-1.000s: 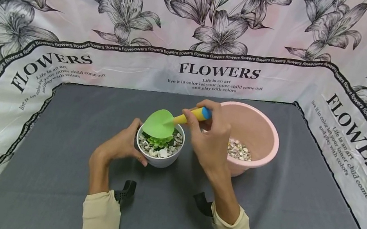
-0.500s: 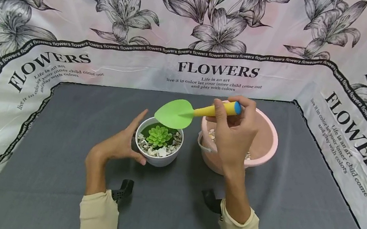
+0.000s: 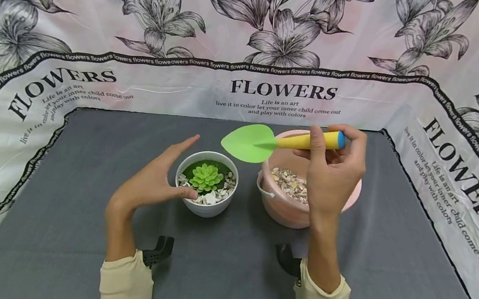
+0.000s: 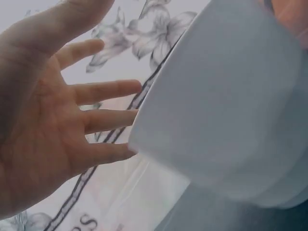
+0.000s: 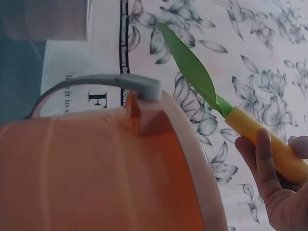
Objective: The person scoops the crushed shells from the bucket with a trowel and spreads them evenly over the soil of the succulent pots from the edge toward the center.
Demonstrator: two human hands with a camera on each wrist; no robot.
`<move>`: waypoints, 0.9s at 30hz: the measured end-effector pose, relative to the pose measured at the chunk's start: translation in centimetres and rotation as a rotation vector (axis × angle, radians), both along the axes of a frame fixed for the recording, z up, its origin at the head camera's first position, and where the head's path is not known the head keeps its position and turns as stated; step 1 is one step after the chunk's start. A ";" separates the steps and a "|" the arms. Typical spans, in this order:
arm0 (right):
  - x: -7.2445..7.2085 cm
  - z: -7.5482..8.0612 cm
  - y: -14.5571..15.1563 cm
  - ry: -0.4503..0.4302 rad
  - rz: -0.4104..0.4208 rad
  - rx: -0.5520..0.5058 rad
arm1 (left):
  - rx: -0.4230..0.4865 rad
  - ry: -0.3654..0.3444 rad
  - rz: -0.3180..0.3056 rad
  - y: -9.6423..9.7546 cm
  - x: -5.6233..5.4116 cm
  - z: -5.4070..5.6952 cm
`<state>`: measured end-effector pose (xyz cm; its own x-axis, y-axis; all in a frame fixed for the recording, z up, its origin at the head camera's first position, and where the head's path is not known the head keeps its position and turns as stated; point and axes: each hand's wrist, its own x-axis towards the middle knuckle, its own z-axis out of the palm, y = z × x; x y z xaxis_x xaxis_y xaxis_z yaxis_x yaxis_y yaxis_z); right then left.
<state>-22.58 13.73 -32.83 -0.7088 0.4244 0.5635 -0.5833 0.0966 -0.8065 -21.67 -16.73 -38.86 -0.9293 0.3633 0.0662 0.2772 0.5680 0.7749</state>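
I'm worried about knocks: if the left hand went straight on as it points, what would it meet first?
Most likely the white plant pot, right beside the left hand. Depth is unclear, so the hand may be touching it or could slip past its far side.

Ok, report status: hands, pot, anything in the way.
Left hand spread beside pot, contact unclear. Right hand gripping trowel, blade toward pot. Pot upright, plant and stones inside. Nothing standing between pot and bucket.

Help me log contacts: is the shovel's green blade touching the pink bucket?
Apart. The right wrist view shows a plain gap, with patterned cloth visible between the green blade and the pink bucket.
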 end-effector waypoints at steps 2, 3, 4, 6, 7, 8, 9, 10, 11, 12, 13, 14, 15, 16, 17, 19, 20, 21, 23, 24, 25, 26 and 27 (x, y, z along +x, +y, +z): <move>0.0 0.0 0.3 0.007 -0.003 -0.014 | 0.013 0.016 -0.014 0.9 0.0 0.4; -0.1 0.0 0.4 0.013 -0.004 -0.021 | 0.021 0.025 -0.024 1.3 0.0 0.6; -0.1 0.0 0.5 0.018 -0.003 -0.030 | 0.027 0.032 -0.032 1.7 0.0 0.7; -0.1 0.0 0.8 0.026 0.002 -0.052 | 0.033 0.048 -0.049 2.4 0.0 0.8; -0.1 0.1 0.9 0.028 0.003 -0.060 | 0.036 0.058 -0.055 2.8 0.0 0.9; -0.1 0.1 1.1 0.031 0.007 -0.075 | 0.044 0.070 -0.062 3.1 0.0 0.9; -0.1 0.1 1.2 0.035 0.011 -0.086 | 0.049 0.088 -0.068 3.5 0.0 1.0; -0.2 0.2 1.4 0.039 0.009 -0.094 | 0.052 0.113 -0.078 4.0 -0.1 1.0; -0.2 0.2 1.5 0.045 0.003 -0.095 | 0.055 0.139 -0.086 4.5 -0.2 1.1; -0.2 0.2 1.7 0.052 -0.005 -0.095 | 0.060 0.166 -0.093 4.9 -0.2 1.1; -0.2 0.2 1.9 0.058 -0.009 -0.100 | 0.062 0.197 -0.099 5.5 -0.3 1.2; -0.3 0.3 2.1 0.067 -0.018 -0.098 | 0.062 0.229 -0.102 5.9 -0.3 1.2; -0.3 0.3 2.3 0.075 -0.028 -0.092 | 0.060 0.260 -0.101 6.4 -0.4 1.2; -0.3 0.3 2.5 0.082 -0.040 -0.086 | 0.062 0.285 -0.102 6.9 -0.4 1.3; -0.3 0.3 2.7 0.085 -0.048 -0.088 | 0.068 0.301 -0.098 7.3 -0.4 1.3; -0.3 0.3 3.2 0.090 -0.060 -0.098 | 0.082 0.331 -0.091 8.2 -0.3 1.3; -0.3 0.3 3.4 0.094 -0.069 -0.099 | 0.092 0.341 -0.088 8.6 -0.3 1.4; -0.3 0.3 3.6 0.091 -0.074 -0.116 | 0.100 0.346 -0.085 9.0 -0.3 1.3; -0.2 0.4 4.1 0.091 -0.102 -0.133 | 0.096 0.356 -0.075 9.8 -0.4 1.2; -0.2 0.4 4.3 0.087 -0.120 -0.138 | 0.089 0.362 -0.070 10.1 -0.4 1.1; -0.2 0.5 4.6 0.080 -0.137 -0.152 | 0.081 0.365 -0.066 10.5 -0.4 1.1; -0.2 0.5 4.8 0.068 -0.156 -0.156 | 0.071 0.363 -0.061 10.7 -0.4 1.0; -0.2 0.5 5.1 0.050 -0.183 -0.151 | 0.056 0.361 -0.056 11.0 -0.4 0.9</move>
